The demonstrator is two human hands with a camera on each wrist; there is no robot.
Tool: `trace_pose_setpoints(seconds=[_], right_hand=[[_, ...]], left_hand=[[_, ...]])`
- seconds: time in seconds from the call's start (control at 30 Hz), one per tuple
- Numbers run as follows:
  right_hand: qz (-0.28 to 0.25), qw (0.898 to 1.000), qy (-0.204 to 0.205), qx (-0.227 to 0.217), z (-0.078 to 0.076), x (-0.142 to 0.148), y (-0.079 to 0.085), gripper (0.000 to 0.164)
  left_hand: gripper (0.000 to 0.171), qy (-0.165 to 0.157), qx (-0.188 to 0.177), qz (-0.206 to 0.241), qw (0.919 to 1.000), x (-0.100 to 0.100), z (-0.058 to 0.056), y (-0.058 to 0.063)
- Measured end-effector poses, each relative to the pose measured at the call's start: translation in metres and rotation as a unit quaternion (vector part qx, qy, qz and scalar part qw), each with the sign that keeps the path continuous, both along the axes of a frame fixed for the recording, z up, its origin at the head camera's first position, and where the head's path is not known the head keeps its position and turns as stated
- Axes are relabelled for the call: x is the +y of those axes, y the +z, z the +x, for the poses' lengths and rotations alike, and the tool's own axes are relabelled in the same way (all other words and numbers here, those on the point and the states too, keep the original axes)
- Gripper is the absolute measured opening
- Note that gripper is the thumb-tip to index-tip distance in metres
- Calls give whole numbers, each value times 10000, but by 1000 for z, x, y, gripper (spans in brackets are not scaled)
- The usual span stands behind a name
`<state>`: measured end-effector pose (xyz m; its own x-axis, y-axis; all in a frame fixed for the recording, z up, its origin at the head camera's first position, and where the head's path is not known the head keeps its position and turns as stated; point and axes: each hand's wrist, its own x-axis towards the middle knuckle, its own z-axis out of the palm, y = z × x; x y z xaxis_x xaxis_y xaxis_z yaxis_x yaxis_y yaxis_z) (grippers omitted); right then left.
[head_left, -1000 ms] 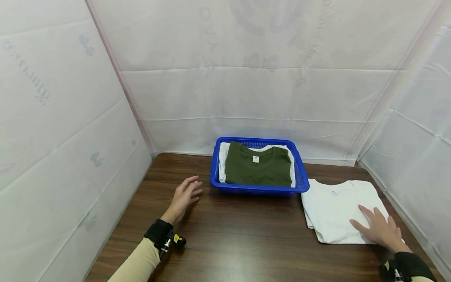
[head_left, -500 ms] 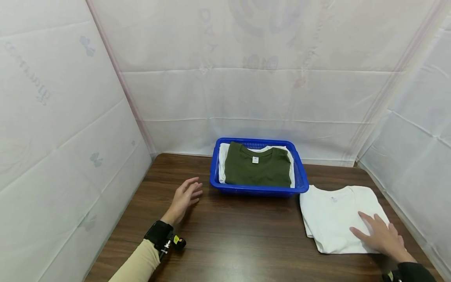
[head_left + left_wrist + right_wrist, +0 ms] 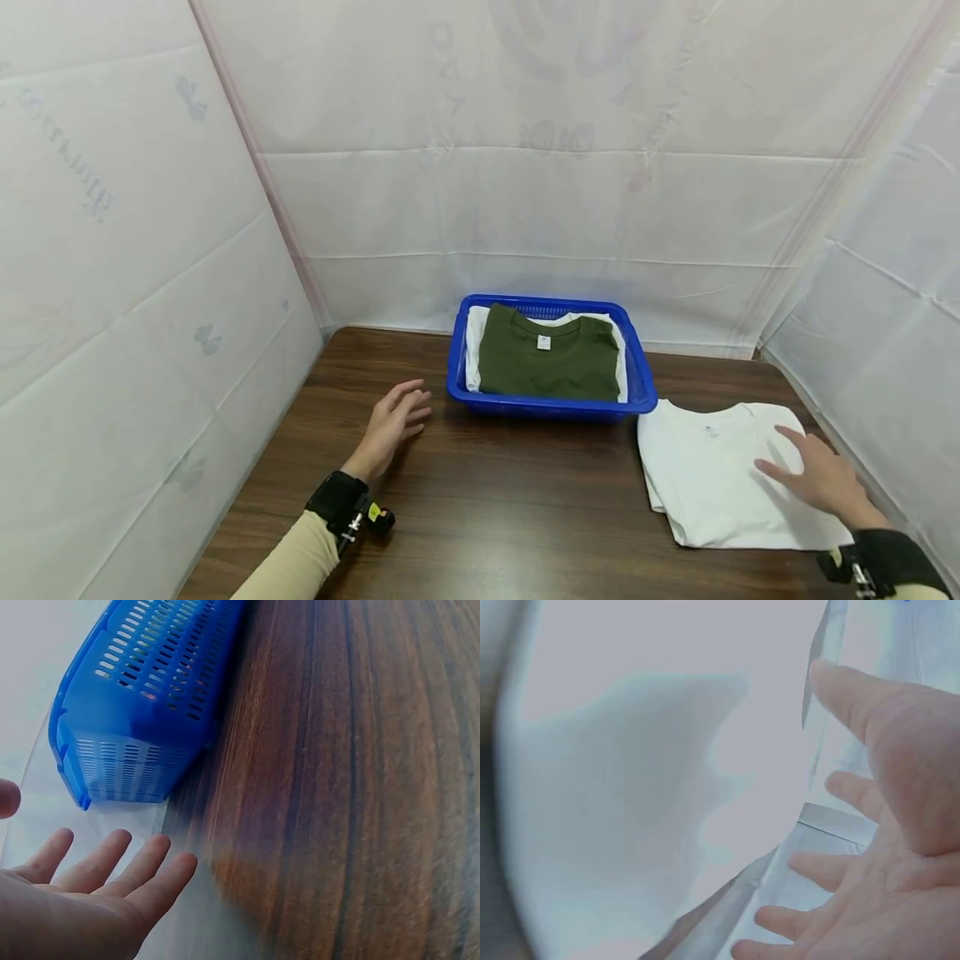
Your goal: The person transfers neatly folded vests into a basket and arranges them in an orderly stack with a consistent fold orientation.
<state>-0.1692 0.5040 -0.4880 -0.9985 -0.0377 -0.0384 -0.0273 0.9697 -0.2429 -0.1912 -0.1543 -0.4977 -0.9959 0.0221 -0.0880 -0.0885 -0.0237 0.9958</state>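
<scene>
A folded white T-shirt (image 3: 720,483) lies flat on the table at the right, its neckline facing the back wall. Above it hovers my right hand (image 3: 817,475), fingers spread, holding nothing; the right wrist view shows its open palm beside the white cloth (image 3: 645,787). My left hand (image 3: 392,425) is over the table left of the blue basket (image 3: 551,408), fingers loosely extended. In the left wrist view the same hand (image 3: 97,900) has nothing in it, and the perforated basket wall (image 3: 135,757) stands beyond the fingertips. Inside the basket, a folded olive-green T-shirt (image 3: 551,367) rests on white cloth (image 3: 474,350).
The brown wooden table (image 3: 510,517) extends to the front. White sheeting (image 3: 525,208) hangs along its back, left and right sides. The basket's front right corner (image 3: 648,404) overlaps the upper left edge of the white T-shirt in the head view.
The white T-shirt has shifted slightly toward the front of the table. My right hand, which rested on it, has lifted off. The left hand and basket have stayed put.
</scene>
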Motion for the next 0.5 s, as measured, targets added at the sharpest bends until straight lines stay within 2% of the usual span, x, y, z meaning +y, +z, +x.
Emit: trace_pose_setpoints(seconds=[0.13, 0.23, 0.37, 0.5], right_hand=[[-534, 9984, 60, -164, -22, 1, 9, 90], [-776, 9960, -76, -433, -37, 3, 10, 96], [-604, 9938, -168, -916, -49, 8, 3, 110], [-315, 9901, -73, -1367, -51, 10, -5, 119]], left_hand=[[49, -10, -59, 33, 10000, -1, 1, -2], [49, -4, -61, 32, 10000, -1, 1, -4], [49, 21, -50, 27, 10000, 2, 3, -4], [50, 16, -93, 12, 10000, 4, 5, -5]])
